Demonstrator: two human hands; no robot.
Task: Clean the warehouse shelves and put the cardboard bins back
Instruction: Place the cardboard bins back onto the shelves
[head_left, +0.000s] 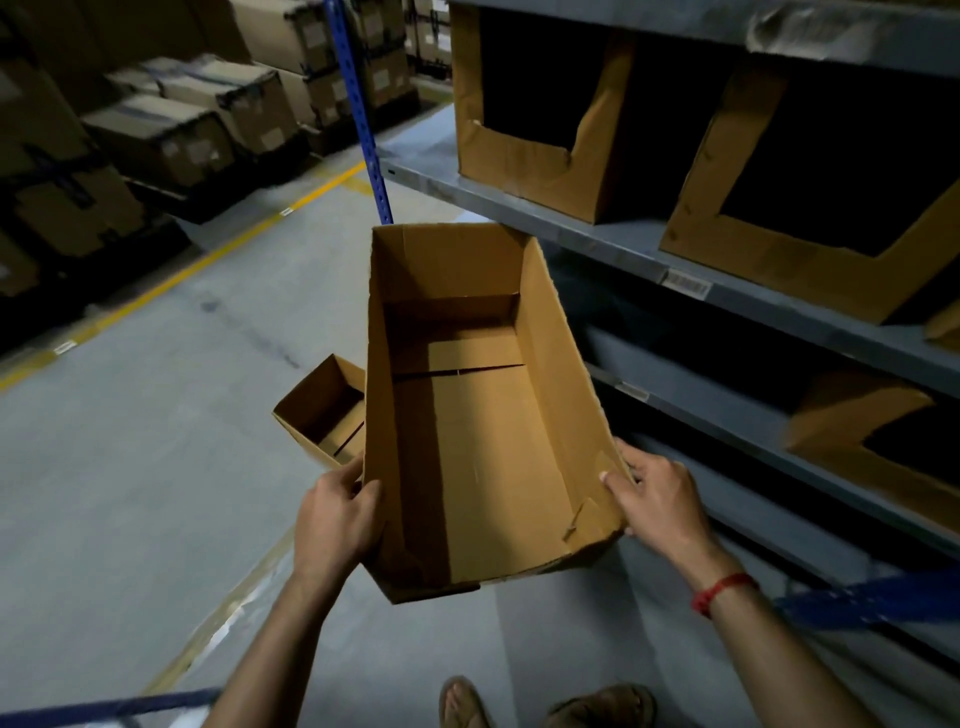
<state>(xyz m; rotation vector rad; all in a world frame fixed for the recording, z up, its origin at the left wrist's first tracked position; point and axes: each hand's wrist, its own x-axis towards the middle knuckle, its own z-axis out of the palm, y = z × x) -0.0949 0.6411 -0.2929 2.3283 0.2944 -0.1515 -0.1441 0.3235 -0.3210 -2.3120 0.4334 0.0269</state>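
Empty bin (483, 441) held in the air beside shelf (571, 208)
Left hand (332, 519) and right hand (660, 499) each grip a near wall, thumbs inside; far end hangs unsupported beyond them, so the creased corner under the right fingers may buckle and tip it

Box (483, 441) betw. both hands: plain brown cardboard, matt, inside creased, corner by the right hand (660, 499) torn & crumpled. Small box (322, 410) just past the left hand (332, 519): same matt cardboard. Right wrist: red band (722, 592), looks like thread. Shelf (426, 171) beyond the right hand: grey painted metal, dull, scuffed. Post (363, 119) ahead: blue metal w/ punched holes. Floor (130, 441) left of the left hand: grey concrete, smooth, faint sheen.
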